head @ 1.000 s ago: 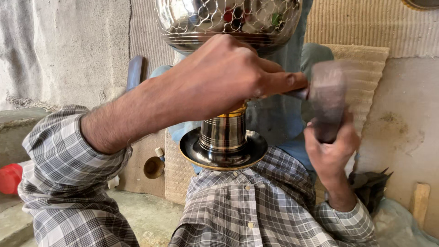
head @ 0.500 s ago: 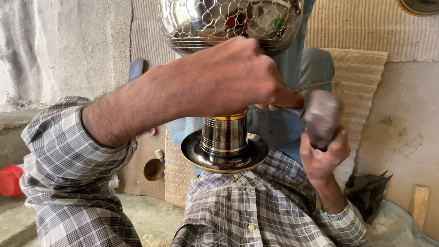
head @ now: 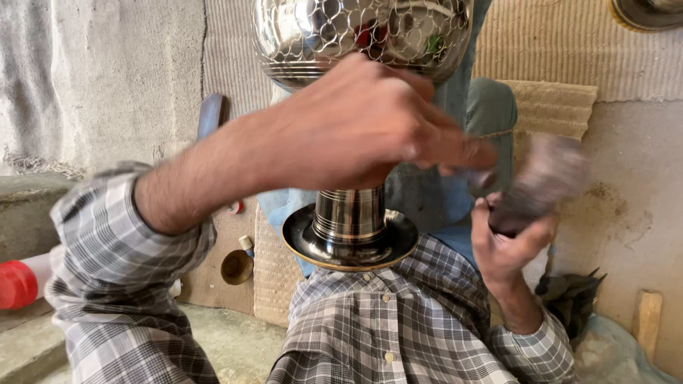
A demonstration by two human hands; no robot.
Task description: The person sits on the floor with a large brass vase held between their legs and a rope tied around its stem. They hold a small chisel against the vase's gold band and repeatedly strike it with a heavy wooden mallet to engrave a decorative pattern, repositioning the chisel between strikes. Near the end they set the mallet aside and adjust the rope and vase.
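Far off past my left elbow lies a red plastic piece [head: 17, 284], well apart from the work. My left hand [head: 370, 124] reaches across in front of me, curled shut round the neck of the metal vessel [head: 353, 142] where the stem meets the bulb; my fingers [head: 455, 149] point to the right, toward the other hand. The vessel stands upright, its long axis running straight up and down: the shiny patterned bulb [head: 320, 35] rises above my left hand, the ringed stem [head: 350, 213] drops below it, and the flared dark base [head: 348, 245] rests on my checked shirt [head: 384, 320], just under that hand. So the left hand is on the piece itself, while the right is beside it. My right hand [head: 509, 245] sits lower and to the right of the stem, closed on the handle of a hammer [head: 544, 181] whose head is blurred, just off my left fingertips and level with the neck.
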